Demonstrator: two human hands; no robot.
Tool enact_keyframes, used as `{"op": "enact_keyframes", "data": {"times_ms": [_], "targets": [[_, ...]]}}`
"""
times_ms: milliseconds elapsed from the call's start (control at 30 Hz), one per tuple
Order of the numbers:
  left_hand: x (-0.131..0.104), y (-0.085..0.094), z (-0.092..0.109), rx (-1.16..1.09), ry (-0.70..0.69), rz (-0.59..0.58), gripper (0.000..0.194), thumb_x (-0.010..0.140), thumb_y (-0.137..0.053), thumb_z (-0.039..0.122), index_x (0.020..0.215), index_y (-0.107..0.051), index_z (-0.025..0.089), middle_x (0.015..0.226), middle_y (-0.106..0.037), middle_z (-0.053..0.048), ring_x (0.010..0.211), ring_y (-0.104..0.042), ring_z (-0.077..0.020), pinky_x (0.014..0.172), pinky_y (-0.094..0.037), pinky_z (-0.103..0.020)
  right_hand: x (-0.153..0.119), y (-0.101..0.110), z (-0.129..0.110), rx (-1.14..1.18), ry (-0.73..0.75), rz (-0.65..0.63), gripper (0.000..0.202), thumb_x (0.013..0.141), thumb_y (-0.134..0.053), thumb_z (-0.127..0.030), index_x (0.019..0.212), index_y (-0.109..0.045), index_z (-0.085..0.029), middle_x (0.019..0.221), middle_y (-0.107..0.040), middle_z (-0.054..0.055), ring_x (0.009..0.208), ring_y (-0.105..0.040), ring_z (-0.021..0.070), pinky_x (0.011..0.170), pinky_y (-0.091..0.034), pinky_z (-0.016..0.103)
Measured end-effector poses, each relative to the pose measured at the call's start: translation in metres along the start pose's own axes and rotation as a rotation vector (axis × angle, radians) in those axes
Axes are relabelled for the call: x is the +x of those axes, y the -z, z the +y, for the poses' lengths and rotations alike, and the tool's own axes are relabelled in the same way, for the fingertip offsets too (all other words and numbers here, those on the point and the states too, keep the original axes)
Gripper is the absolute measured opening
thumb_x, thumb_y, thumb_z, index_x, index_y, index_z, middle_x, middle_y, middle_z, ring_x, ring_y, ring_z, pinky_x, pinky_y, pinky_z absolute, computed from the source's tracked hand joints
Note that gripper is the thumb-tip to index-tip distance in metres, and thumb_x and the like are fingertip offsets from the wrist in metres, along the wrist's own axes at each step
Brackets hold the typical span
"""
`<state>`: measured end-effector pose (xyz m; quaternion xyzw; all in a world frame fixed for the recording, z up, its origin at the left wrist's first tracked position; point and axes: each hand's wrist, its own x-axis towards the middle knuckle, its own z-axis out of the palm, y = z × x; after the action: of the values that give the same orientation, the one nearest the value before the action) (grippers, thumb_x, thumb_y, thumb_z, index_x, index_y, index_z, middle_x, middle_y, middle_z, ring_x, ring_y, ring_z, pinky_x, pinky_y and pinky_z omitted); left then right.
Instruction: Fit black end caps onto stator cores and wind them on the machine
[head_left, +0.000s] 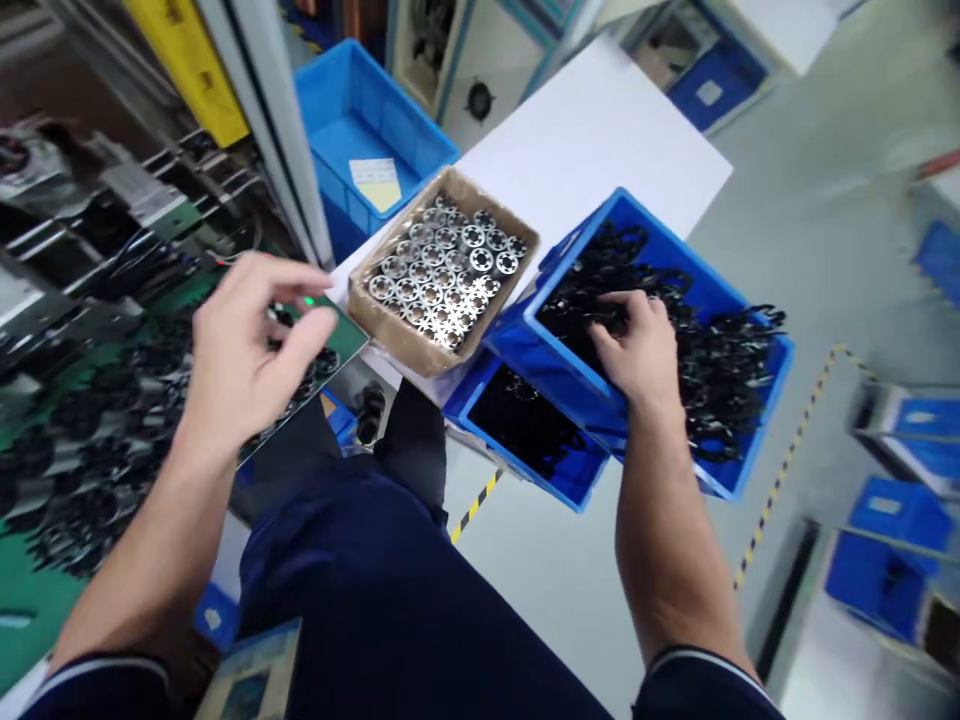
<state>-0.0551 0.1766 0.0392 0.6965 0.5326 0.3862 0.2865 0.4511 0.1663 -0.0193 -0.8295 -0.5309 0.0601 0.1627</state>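
My right hand [640,345] reaches into the upper blue crate [761,425], its thumb and fingertips among black plastic parts [724,375]; the fingers are curled apart, and whether they grip a part is hidden. My left hand [259,350] hovers above the edge of the green work surface [349,338], thumb and fingers apart with nothing visible between them. Between the hands, a cardboard box [409,350] holds silver toothed metal rings [431,275] in layers. Many black parts [112,420] lie heaped on the green surface under and left of my left hand.
Below the upper crate, another blue crate [581,490] holds black parts. Behind the cardboard box stands a blue bin [375,110] with a paper label inside. A white tabletop [600,130] extends behind the boxes. Machinery and a metal post [277,120] stand at the left.
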Motion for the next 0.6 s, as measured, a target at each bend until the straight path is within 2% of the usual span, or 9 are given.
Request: {"op": "enact_keyframes", "data": {"times_ms": [67, 167, 233, 300, 400, 467, 533, 600], "targets": [[0.072, -0.064, 0.008, 0.031, -0.177, -0.197, 0.039, 0.112, -0.075, 0.05, 0.139, -0.084, 0.024, 0.131, -0.082, -0.011, 0.114, -0.079, -0.0292, 0.097, -0.065, -0.043, -0.001, -0.005, 0.008, 0.114, 0.036, 0.024, 0.037, 0.088, -0.088, -0.019, 0.124, -0.089, -0.025, 0.121, -0.072, 0.008, 0.088, -0.067, 0.0218, 0.094, -0.061, 0.043], [0.166, -0.153, -0.003, 0.187, -0.249, -0.456, 0.052, 0.11, -0.077, 0.043, 0.156, -0.077, 0.018, 0.149, -0.079, -0.017, 0.125, -0.079, -0.0327, 0.123, -0.062, -0.053, -0.003, -0.007, 0.009, 0.299, 0.117, 0.106, 0.032, 0.085, -0.082, -0.02, 0.115, -0.093, -0.025, 0.125, -0.076, 0.011, 0.103, -0.074, 0.0266, 0.091, -0.064, 0.041], [0.216, -0.205, -0.016, 0.318, -0.241, -0.566, 0.065, 0.107, -0.08, 0.035, 0.168, -0.07, 0.015, 0.16, -0.073, -0.022, 0.142, -0.076, -0.0399, 0.135, -0.057, -0.058, -0.003, -0.006, 0.007, 0.356, 0.121, 0.161, 0.031, 0.088, -0.089, -0.029, 0.118, -0.094, -0.026, 0.118, -0.077, 0.009, 0.096, -0.071, 0.0249, 0.087, -0.063, 0.041], [0.253, -0.247, -0.024, 0.469, -0.2, -0.695, 0.085, 0.101, -0.087, 0.029, 0.18, -0.061, 0.013, 0.172, -0.067, -0.024, 0.154, -0.072, -0.0446, 0.141, -0.052, -0.059, -0.003, -0.005, 0.005, 0.357, 0.09, 0.214, 0.035, 0.092, -0.096, -0.044, 0.122, -0.095, -0.026, 0.104, -0.073, 0.005, 0.081, -0.062, 0.0207, 0.082, -0.059, 0.04], [0.285, -0.292, -0.029, 0.66, -0.128, -0.881, 0.108, 0.096, -0.095, 0.023, 0.191, -0.047, 0.01, 0.183, -0.059, -0.028, 0.165, -0.066, -0.0496, 0.145, -0.048, -0.057, -0.002, -0.004, 0.004, 0.345, 0.038, 0.246, 0.038, 0.105, -0.088, -0.062, 0.111, -0.092, -0.025, 0.084, -0.065, -0.001, 0.072, -0.054, 0.0188, 0.077, -0.05, 0.038], [0.298, -0.311, -0.031, 0.74, -0.118, -0.922, 0.107, 0.096, -0.097, 0.023, 0.19, -0.048, 0.008, 0.184, -0.059, -0.03, 0.167, -0.064, -0.0522, 0.144, -0.049, -0.057, -0.002, -0.004, 0.005, 0.363, 0.007, 0.243, 0.043, 0.111, -0.08, -0.067, 0.107, -0.088, -0.025, 0.08, -0.067, -0.001, 0.071, -0.055, 0.0192, 0.075, -0.048, 0.037], [0.307, -0.323, -0.038, 0.767, -0.134, -0.92, 0.1, 0.097, -0.098, 0.027, 0.185, -0.055, 0.007, 0.181, -0.062, -0.028, 0.167, -0.065, -0.0532, 0.144, -0.049, -0.058, 0.0, -0.005, 0.005, 0.398, -0.006, 0.251, 0.041, 0.108, -0.082, -0.065, 0.113, -0.087, -0.025, 0.088, -0.073, 0.001, 0.073, -0.056, 0.0195, 0.075, -0.05, 0.037], [0.315, -0.327, -0.049, 0.756, -0.137, -0.925, 0.1, 0.093, -0.102, 0.03, 0.181, -0.062, 0.01, 0.178, -0.066, -0.025, 0.168, -0.063, -0.0536, 0.146, -0.047, -0.059, 0.001, -0.007, 0.005, 0.441, 0.02, 0.248, 0.037, 0.099, -0.09, -0.059, 0.115, -0.084, -0.026, 0.106, -0.08, 0.005, 0.081, -0.064, 0.0214, 0.076, -0.053, 0.037]]}}
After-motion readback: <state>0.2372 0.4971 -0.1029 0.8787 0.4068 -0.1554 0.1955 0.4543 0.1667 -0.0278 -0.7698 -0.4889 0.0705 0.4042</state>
